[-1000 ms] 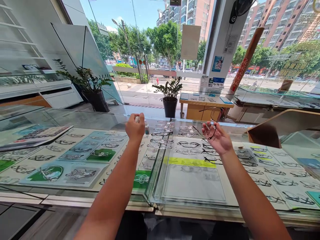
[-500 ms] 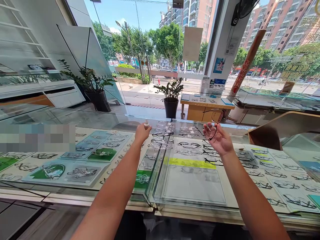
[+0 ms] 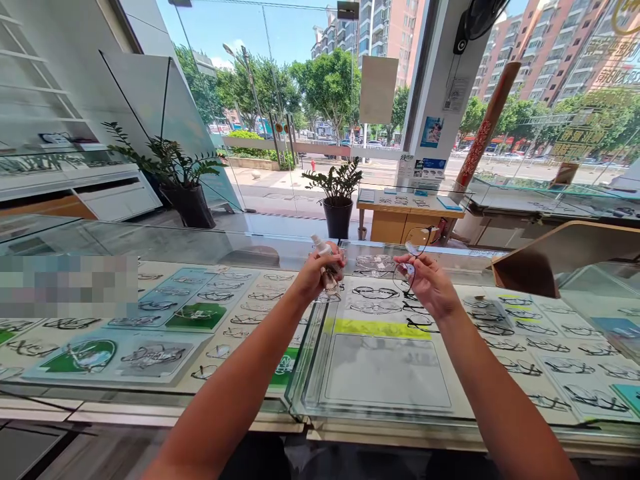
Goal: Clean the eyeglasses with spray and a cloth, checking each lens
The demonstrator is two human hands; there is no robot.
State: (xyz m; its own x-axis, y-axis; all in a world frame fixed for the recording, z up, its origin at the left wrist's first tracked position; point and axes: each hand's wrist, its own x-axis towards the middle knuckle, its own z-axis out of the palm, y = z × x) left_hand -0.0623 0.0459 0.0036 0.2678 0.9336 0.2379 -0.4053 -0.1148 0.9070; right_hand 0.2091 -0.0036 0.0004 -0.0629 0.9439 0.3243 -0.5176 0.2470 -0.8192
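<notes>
My left hand (image 3: 315, 277) is closed around a small clear spray bottle (image 3: 325, 261) with a white top, lifted above the glass counter (image 3: 165, 247) and tilted toward the right. My right hand (image 3: 429, 285) pinches a pair of thin dark-framed glasses (image 3: 413, 257), holding them up in the air. Bottle and glasses are close together over the middle of the counter, a short gap between them. Under the glass lie rows of several spectacle frames (image 3: 377, 293).
A glass tray (image 3: 385, 363) sits on the counter top in front of me. A brown angled stand (image 3: 550, 257) stands at the right. Two potted plants (image 3: 339, 197) and a wooden table (image 3: 410, 213) are beyond the counter, by the shop window.
My left hand picked the spray bottle up off the counter and brought it right and up toward the glasses. My right hand turned the glasses and shifted slightly left.
</notes>
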